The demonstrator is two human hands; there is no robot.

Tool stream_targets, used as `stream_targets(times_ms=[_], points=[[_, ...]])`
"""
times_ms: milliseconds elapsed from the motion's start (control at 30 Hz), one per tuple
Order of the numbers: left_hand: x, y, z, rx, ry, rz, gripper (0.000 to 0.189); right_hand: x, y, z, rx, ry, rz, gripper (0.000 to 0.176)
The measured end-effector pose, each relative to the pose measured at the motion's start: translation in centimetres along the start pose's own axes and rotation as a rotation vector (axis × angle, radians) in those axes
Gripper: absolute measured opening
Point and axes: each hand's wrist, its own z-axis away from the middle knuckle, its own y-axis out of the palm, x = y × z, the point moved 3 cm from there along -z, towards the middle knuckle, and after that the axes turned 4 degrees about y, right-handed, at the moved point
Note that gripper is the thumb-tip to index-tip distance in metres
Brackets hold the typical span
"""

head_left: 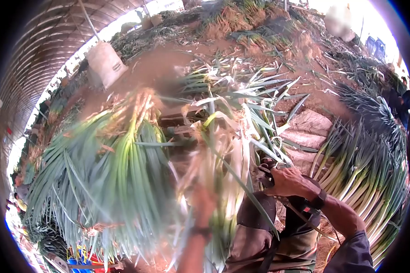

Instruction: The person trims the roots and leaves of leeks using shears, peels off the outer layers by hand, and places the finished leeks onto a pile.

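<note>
Low in the middle of the head view, my left hand [202, 202] is smeared by motion beside pale stripped leaves [234, 159]; its fingers cannot be made out. My right hand [289, 181] is closed near my knee, around something dark that I cannot make out. On the left lies a large heap of green onions [127, 164], roots toward the top and green leaves hanging down. Trimmed onions with white stalks [351, 177] lie in a pile to the right of my right hand.
A white sack [105, 63] stands at the upper left. Folded sacking [307, 134] lies beyond my right hand. More onion bunches [241, 20] are on the soil at the back. Blue and red items [79, 261] sit at the lower left.
</note>
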Motion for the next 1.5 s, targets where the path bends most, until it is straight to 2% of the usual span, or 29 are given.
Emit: stream_targets(times_ms=[67, 100, 200, 267, 300, 333, 367, 400, 433, 467, 533, 567, 667, 700, 767, 833, 867, 900, 933, 1000, 1100, 1133, 1233, 1333, 1400, 1433, 1467, 1500], points=[[-0.1, 1.3, 0.3, 0.009, -0.014, -0.13, 0.078, -0.1, 0.8, -1.3, 0.052, -0.001, 0.018, 0.065], [-0.3, 1.4, 0.8, -0.081, 0.108, -0.166, 0.079, -0.1, 1.0, -1.8, 0.06, -0.015, 0.002, 0.065], [-0.2, 2.0, 0.4, -0.063, 0.083, -0.196, 0.082, -0.2, 1.3, -2.0, 0.122, -0.006, 0.015, 0.065], [-0.1, 1.1, -0.1, 0.067, -0.081, -0.056, 0.087, -0.7, 1.7, -2.2, 0.184, 0.025, 0.062, 0.067], [-1.5, -2.9, 0.0, 0.162, -0.151, 0.098, 0.089, -1.3, 2.3, -2.5, 0.202, 0.005, 0.096, 0.069], [-2.0, -5.4, -0.2, 0.258, -0.218, 0.251, 0.09, -1.0, 1.3, -2.0, 0.169, -0.007, 0.08, 0.069], [0.2, -4.3, -0.4, 0.187, -0.165, 0.154, 0.093, -0.4, 0.0, -1.1, 0.137, -0.021, 0.063, 0.069], [-0.5, -7.0, -0.4, 0.296, -0.252, 0.323, 0.092, 0.1, -0.8, -0.7, 0.106, -0.038, 0.044, 0.069], [0.2, -7.7, -0.1, 0.163, -0.184, 0.304, 0.089, -0.1, -0.7, -0.7, 0.023, -0.06, 0.094, 0.058], [1.4, -8.0, 1.0, 0.032, -0.119, 0.284, 0.087, 0.1, -0.5, -0.6, -0.12, -0.136, 0.078, 0.055], [2.9, -9.5, 1.4, 0.122, -0.268, 0.509, 0.078, 1.3, -1.1, -0.2, -0.41, -0.291, 0.045, 0.048], [3.4, -10.5, 2.1, 0.176, -0.296, 0.577, 0.075, 1.9, -1.1, -0.2, -0.361, -0.376, 0.02, 0.043], [2.9, -13.1, 3.1, 0.248, -0.361, 0.626, 0.067, 6.0, -1.2, -0.4, -0.206, -0.455, -0.233, 0.048], [3.3, -13.2, 3.8, 0.256, -0.381, 0.617, 0.064, 7.1, -1.3, -0.6, -0.154, -0.429, -0.285, 0.061], [5.8, -11.3, 5.8, 0.185, -0.308, 0.963, 0.063, 9.6, -1.6, -1.6, -0.096, -0.353, -0.454, 0.068], [6.9, -10.8, 6.4, 0.191, -0.255, 0.938, 0.064, 10.2, -0.5, -3.3, -0.028, -0.372, -0.756, 0.074], [7.5, -10.6, 6.7, 0.193, -0.229, 0.925, 0.065, 9.6, 2.7, -6.2, -0.025, -0.45, -0.951, 0.08], [8.5, -9.3, 7.4, 0.165, -0.073, 0.717, 0.066, 9.6, 4.1, -7.7, -0.049, -0.511, -1.086, 0.082], [7.8, -9.7, 7.9, 0.198, -0.092, 0.843, 0.071, 9.6, 5.5, -9.0, -0.067, -0.579, -1.217, 0.083], [6.6, -10.0, 8.8, 0.262, -0.122, 0.991, 0.079, 10.4, 5.7, -9.9, -0.077, -0.651, -1.395, 0.076], [5.8, -9.6, 10.3, 0.351, -0.139, 1.036, 0.091, 12.6, 4.0, -8.4, 0.342, -0.46, -1.881, 0.058], [4.8, -10.6, 10.3, 0.381, -0.142, 1.035, 0.093, 12.0, 5.4, -9.4, 0.313, -0.512, -1.746, 0.055], [0.9, -14.5, 10.2, 0.441, -0.186, 1.045, 0.095, 10.9, 10.9, -14.2, -0.108, -0.749, -0.923, 0.047], [1.3, -14.0, 10.6, 0.449, -0.2, 1.181, 0.091, 11.7, 10.1, -12.8, -0.228, -0.804, -0.55, 0.043], [3.5, -12.7, 11.6, 0.45, -0.23, 1.188, 0.088, 11.4, 11.1, -13.7, -0.17, -0.759, -0.525, 0.038], [4.4, -12.4, 12.3, 0.449, -0.239, 1.165, 0.087, 12.0, 10.6, -14.4, -0.076, -0.7, -0.626, 0.035], [5.4, -12.1, 13.1, 0.448, -0.249, 1.142, 0.086, 11.4, 10.2, -14.5, -0.078, -0.574, -0.475, 0.026], [6.1, -12.1, 13.8, 0.434, -0.252, 1.095, 0.085, 12.2, 6.8, -12.6, -0.067, -0.453, -0.305, 0.019]])
